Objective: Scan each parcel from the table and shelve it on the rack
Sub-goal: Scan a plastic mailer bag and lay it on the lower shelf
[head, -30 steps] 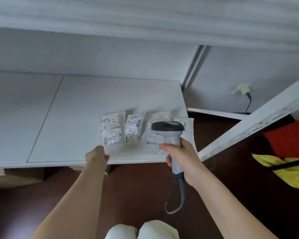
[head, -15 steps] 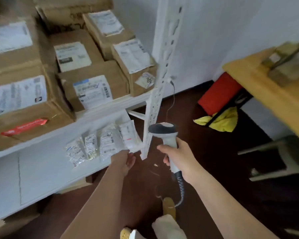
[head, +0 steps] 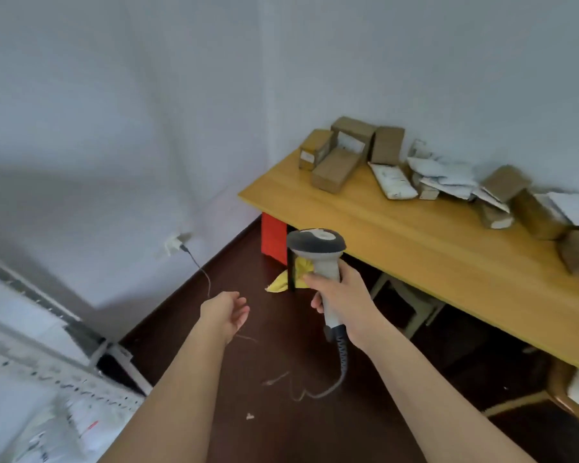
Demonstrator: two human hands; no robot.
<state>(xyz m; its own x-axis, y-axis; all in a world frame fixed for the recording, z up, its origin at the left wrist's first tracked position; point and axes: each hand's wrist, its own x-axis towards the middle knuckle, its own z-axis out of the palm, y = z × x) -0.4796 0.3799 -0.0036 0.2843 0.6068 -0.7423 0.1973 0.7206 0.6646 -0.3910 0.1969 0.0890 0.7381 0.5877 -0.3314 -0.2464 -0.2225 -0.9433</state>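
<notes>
Wooden table [head: 398, 225] ahead holds cardboard and white parcels [head: 395, 162]; our right hand [head: 340, 297] grips the scanner [head: 316, 248], our left hand [head: 226, 312] hangs loose and empty, so we should reach it for the nearest parcel, label up.

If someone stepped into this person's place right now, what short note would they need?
Left hand: empty, fingers relaxed, over the dark floor.
Right hand: grips the grey handheld barcode scanner, its cord hanging down.
Wooden table: brown cardboard boxes and white mailer bags wait along the wall.
White metal rack: lower left, blurred.
Done: nothing in hand.
Left: scan and shelve the table's parcels.
</notes>
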